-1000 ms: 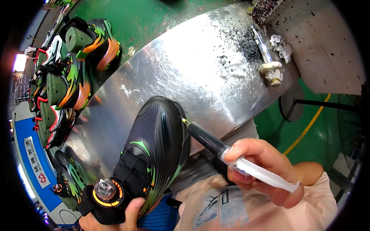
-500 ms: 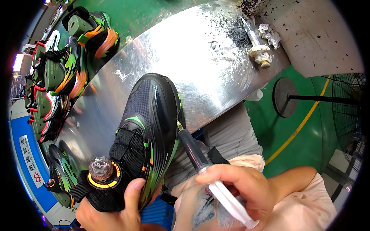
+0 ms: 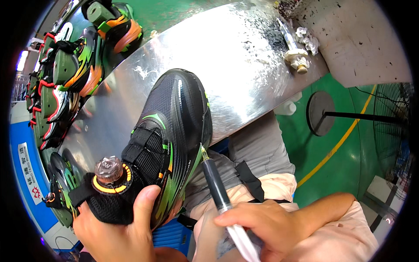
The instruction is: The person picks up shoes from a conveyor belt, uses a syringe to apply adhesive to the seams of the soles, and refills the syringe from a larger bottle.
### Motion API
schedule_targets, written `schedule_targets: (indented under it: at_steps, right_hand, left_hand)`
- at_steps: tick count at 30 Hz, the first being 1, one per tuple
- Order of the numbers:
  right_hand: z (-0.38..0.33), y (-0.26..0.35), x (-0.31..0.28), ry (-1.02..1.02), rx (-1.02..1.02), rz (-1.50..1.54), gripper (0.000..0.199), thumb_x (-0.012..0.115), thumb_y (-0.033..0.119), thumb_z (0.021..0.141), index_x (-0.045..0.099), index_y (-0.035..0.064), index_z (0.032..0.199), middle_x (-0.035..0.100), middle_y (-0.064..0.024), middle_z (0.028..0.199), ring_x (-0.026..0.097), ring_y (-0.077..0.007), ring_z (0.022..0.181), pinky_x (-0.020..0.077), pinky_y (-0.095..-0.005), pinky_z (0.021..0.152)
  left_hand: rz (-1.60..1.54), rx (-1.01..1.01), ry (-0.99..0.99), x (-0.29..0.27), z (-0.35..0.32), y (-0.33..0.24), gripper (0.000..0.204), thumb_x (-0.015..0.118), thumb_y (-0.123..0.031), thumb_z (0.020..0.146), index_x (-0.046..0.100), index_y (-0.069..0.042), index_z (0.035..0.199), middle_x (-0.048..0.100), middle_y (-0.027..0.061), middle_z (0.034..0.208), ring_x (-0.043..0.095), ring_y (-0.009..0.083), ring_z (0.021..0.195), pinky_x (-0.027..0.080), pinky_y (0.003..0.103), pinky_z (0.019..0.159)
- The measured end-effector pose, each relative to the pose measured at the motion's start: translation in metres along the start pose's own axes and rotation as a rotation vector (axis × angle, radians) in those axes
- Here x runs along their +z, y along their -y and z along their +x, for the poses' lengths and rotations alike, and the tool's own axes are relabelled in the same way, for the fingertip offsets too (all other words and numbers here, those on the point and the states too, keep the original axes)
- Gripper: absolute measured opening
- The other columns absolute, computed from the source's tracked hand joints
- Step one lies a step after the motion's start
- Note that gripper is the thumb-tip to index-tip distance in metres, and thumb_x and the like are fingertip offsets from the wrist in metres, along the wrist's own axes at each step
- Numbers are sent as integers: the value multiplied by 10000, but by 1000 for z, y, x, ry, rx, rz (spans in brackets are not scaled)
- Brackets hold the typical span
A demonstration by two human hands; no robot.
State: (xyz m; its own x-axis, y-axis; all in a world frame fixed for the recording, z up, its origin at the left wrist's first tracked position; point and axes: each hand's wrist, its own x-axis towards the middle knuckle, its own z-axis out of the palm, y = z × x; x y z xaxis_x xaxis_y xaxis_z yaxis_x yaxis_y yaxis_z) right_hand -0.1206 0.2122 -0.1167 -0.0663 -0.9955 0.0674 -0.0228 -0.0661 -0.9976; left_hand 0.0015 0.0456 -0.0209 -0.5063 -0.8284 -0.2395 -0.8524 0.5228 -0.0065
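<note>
A black sports shoe (image 3: 174,113) with green and orange trim fills the middle, its toe pointing away over the metal table. My left hand (image 3: 118,236) grips it around the heel, thumb pressed on the side near the ankle. A clear round dial (image 3: 109,170) with an orange ring sits on the shoe's collar. In my right hand (image 3: 262,225) is a syringe (image 3: 216,183) filled with dark liquid, its fingers closed around the barrel's lower end. The needle tip meets the shoe's side, close to the seam between upper and sole.
Several shoes (image 3: 72,65) stand along the table's (image 3: 118,96) left side. At the back right lie another syringe (image 3: 288,37), crumpled white paper (image 3: 307,39) and dark crumbs. A black fan (image 3: 390,113) and a round black base (image 3: 321,113) are at the right.
The syringe needle has shifted down along the shoe's side toward the heel. The shoe appears slightly higher in view, with my left hand still holding it.
</note>
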Motion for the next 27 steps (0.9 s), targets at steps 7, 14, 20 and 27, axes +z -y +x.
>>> schedule_targets:
  at_steps: [7,14,20,27]
  right_hand:
    - [67,16,-84,-467,56,97,772,681,507,791,442,-21,1301,548,-62,1022,532,-98,790,454,-227,690]
    - [126,-3,-89,-413,6,-125,1126,681,768,644,278,39,1401,464,-28,941,530,-79,607,299,-177,464]
    - [199,-11,-57,173,-448,-277,1185,834,575,616,196,-43,1402,408,-104,1068,598,-187,772,518,-283,604]
    - [227,4,-33,509,-440,-642,924,791,534,668,426,-53,1280,578,-125,1007,599,-232,753,522,-315,618]
  left_hand:
    - [-98,442,-453,4,11,66,429,815,-212,666,628,27,970,683,178,908,666,353,815,510,384,731]
    - [-268,877,-631,73,17,75,110,629,-114,808,585,-167,894,706,11,993,665,223,943,458,367,895]
    - [-314,872,-619,83,18,77,59,580,-166,851,576,-193,903,706,-27,1009,665,175,962,434,330,915]
    - [-395,896,-670,73,25,84,81,615,-135,851,606,-156,929,695,10,983,674,184,994,464,312,875]
